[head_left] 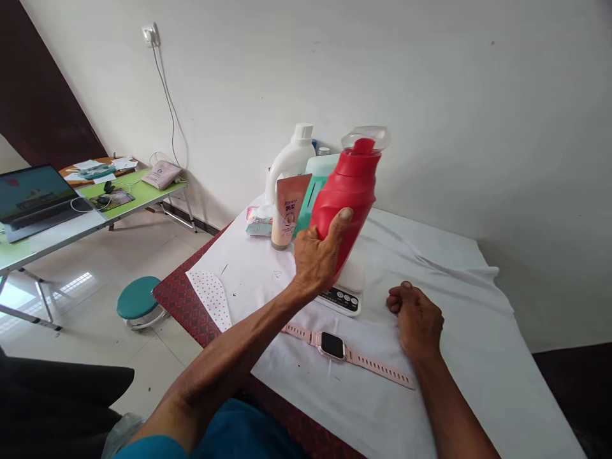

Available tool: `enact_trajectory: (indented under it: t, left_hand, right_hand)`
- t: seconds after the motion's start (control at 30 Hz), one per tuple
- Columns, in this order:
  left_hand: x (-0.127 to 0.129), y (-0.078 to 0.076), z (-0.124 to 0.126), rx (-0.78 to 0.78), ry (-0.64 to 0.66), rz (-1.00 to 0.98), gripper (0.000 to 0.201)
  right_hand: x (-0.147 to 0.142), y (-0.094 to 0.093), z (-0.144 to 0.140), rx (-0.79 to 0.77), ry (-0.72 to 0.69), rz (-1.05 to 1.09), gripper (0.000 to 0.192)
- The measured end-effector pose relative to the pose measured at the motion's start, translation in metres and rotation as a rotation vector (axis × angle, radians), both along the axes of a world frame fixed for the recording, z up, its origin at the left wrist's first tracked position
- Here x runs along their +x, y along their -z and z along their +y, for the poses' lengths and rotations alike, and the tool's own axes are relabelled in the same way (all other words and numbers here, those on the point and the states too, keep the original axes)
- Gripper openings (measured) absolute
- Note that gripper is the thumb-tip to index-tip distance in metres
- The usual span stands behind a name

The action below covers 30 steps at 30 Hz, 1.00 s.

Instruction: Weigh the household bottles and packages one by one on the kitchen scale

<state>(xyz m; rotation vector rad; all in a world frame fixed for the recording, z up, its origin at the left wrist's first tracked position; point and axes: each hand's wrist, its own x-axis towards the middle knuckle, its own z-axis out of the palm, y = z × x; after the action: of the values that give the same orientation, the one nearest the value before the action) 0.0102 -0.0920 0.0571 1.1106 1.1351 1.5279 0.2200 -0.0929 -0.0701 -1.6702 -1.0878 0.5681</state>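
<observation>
My left hand (319,255) grips a red plastic bottle (348,194) with a clear cap, held tilted over a small white scale (345,292) on the table. My right hand (417,319) rests on the white cloth (459,299) with its fingers curled and nothing in it, just right of the scale. A pink wristwatch (335,347) lies flat on the cloth between my forearms.
Behind the red bottle stand a white jug (289,162), a beige tube (287,210), a teal container (316,178) and a small packet (259,222). A green stool (138,298) and a side table with a laptop (33,199) are on the left.
</observation>
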Motion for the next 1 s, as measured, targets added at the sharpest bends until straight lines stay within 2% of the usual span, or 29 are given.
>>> enact_trajectory:
  t: [0.2, 0.37, 0.47, 0.57, 0.7, 0.83, 1.0]
  left_hand:
    - [-0.053, -0.004, -0.029, 0.097, 0.039, -0.090, 0.069]
    - [-0.105, -0.013, -0.050, 0.209, -0.037, 0.040, 0.069]
    - [-0.129, -0.012, -0.059, 0.219, -0.070, 0.120, 0.069]
    - [-0.143, 0.001, -0.063, 0.187, -0.111, 0.169, 0.068]
    - [-0.154, 0.026, -0.059, 0.146, -0.159, 0.204, 0.066]
    - [-0.160, 0.045, -0.045, 0.118, -0.196, 0.233, 0.066]
    - [-0.170, 0.055, -0.019, 0.071, -0.310, 0.268, 0.068]
  right_hand:
    - [0.001, 0.000, 0.000, -0.013, 0.019, 0.017, 0.048]
    - [-0.006, -0.007, -0.001, -0.024, 0.059, 0.035, 0.036]
    - [-0.009, -0.008, -0.002, -0.046, 0.090, 0.021, 0.031]
    - [-0.011, -0.009, -0.002, -0.073, 0.093, 0.000, 0.030]
    - [-0.011, -0.009, -0.003, -0.068, 0.089, 0.012, 0.032]
    - [-0.006, -0.004, 0.000, -0.051, 0.083, 0.031, 0.035]
    - [0.002, 0.001, 0.002, -0.034, 0.013, 0.011, 0.049]
